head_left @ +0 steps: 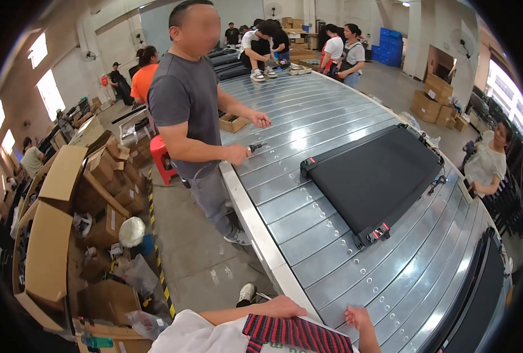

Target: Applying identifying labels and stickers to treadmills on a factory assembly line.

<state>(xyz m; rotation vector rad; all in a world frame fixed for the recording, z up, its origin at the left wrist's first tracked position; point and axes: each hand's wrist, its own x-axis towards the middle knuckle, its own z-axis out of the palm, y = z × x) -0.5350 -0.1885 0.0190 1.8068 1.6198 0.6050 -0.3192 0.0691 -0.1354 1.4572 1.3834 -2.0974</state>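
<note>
My left hand (pixel 285 306) is held low in front of me, back up, by the pale rim of the metal-slatted worktable (pixel 332 259). Its fingertips are hard to make out against my clothes. Over the table's near edge is my right hand (pixel 357 317), fingers loosely bent and apart, with nothing visible in them. Beyond my hands a large flat black panel (pixel 379 176) lies on the slats. It has black corner fittings with red marks, such as the near corner fitting (pixel 374 234), and thin black cables at its right end. Neither hand touches it.
Across the table corner stands a person in grey (pixel 185 94) holding a dark hand tool (pixel 255 147). Another long black panel (pixel 473 300) lies at the right. Opened cartons (pixel 50 253) and a red stool (pixel 160 157) are to the left. A person in white (pixel 488 159) is at the right edge.
</note>
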